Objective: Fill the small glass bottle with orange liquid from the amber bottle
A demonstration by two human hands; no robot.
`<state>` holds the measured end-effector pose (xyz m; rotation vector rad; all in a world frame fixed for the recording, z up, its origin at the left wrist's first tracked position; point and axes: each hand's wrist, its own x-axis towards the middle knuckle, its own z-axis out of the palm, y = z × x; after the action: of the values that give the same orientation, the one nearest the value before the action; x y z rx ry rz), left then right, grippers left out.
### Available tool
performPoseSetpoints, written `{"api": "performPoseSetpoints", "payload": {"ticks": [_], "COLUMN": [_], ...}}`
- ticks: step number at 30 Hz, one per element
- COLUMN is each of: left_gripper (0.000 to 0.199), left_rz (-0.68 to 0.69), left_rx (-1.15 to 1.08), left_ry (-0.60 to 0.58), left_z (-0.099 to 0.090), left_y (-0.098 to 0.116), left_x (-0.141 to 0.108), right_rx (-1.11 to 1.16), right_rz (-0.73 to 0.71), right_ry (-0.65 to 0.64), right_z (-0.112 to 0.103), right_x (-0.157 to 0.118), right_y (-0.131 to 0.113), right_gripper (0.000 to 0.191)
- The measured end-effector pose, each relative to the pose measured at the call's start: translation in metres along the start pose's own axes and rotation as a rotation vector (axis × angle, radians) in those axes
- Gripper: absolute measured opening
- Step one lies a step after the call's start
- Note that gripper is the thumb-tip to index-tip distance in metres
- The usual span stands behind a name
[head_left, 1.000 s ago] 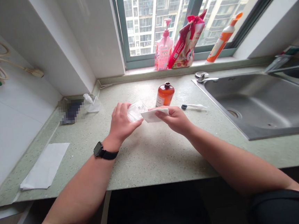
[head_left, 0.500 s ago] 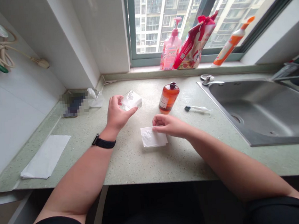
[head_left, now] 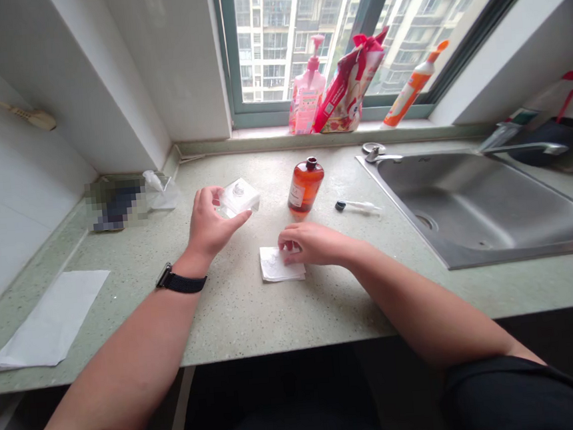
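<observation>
My left hand (head_left: 210, 225) is wrapped round the side of a clear, square glass bottle (head_left: 241, 195) with a short round neck, its thumb along the near edge. My right hand (head_left: 312, 243) hovers over or just touches a folded white tissue (head_left: 275, 266) that lies flat on the counter. Its fingers are curled, with a gap between thumb and forefinger. Behind that hand stands an amber bottle (head_left: 307, 186), uncapped, with a pale label and orange liquid. To its right lies a dropper (head_left: 359, 206) with a black cap.
A longer folded white paper (head_left: 55, 319) lies at the left of the counter (head_left: 226, 327). Further back are a blurred-out dark object (head_left: 118, 206) and a crumpled clear plastic bag (head_left: 161, 191). A steel sink (head_left: 491, 204) is at the right. A pink pump bottle (head_left: 308, 99) stands on the windowsill.
The tissue, slightly raised before, now lies flat, and my right thumb and fingers have parted. My left hand keeps the glass bottle. The view has turned a little to the right.
</observation>
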<state>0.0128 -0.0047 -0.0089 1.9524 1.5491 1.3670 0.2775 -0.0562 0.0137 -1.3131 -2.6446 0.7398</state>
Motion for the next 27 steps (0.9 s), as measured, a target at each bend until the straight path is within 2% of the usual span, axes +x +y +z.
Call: {"api": "performPoseSetpoints", "payload": {"ticks": [4, 6, 9, 12, 14, 16, 18, 20, 21, 23, 27], "left_gripper": [0.064, 0.063, 0.064, 0.065, 0.065, 0.064, 0.064, 0.063, 0.063, 0.062, 0.061], "left_rz": [0.021, 0.044, 0.062, 0.079, 0.098, 0.117, 0.133, 0.147, 0.152, 0.158, 0.162], "left_rx": [0.000, -0.003, -0.019, -0.024, -0.023, -0.022, -0.013, 0.001, 0.006, 0.012, 0.013], "left_ry": [-0.067, -0.091, -0.136, -0.177, -0.199, -0.220, -0.232, -0.237, -0.239, -0.242, -0.253], "left_z": [0.000, 0.001, 0.004, 0.008, 0.009, 0.010, 0.009, 0.009, 0.009, 0.008, 0.008], "left_y": [0.005, 0.006, 0.006, 0.005, 0.004, 0.004, 0.005, 0.006, 0.006, 0.007, 0.008], "left_x": [-0.003, -0.005, -0.007, -0.009, -0.010, -0.011, -0.011, -0.012, -0.012, -0.012, -0.011], "right_rx": [0.101, 0.185, 0.307, 0.424, 0.406, 0.327, 0.231, 0.204, 0.209, 0.228, 0.237], "right_rz": [-0.128, -0.164, -0.111, -0.015, 0.081, 0.262, 0.529, 0.761, 0.823, 0.862, 0.866], "right_ry": [-0.004, 0.085, 0.370, 0.832, 1.093, 1.174, 1.053, 0.768, 0.620, 0.456, 0.350], "right_z": [-0.008, -0.020, -0.046, -0.073, -0.087, -0.096, -0.100, -0.099, -0.098, -0.095, -0.092], "right_x": [-0.005, -0.010, -0.022, -0.038, -0.051, -0.066, -0.080, -0.090, -0.093, -0.096, -0.093], "right_y": [0.001, 0.006, 0.025, 0.058, 0.084, 0.108, 0.127, 0.141, 0.146, 0.152, 0.158], "right_gripper": [0.011, 0.014, 0.033, 0.046, 0.049, 0.047, 0.043, 0.039, 0.036, 0.031, 0.033]}}
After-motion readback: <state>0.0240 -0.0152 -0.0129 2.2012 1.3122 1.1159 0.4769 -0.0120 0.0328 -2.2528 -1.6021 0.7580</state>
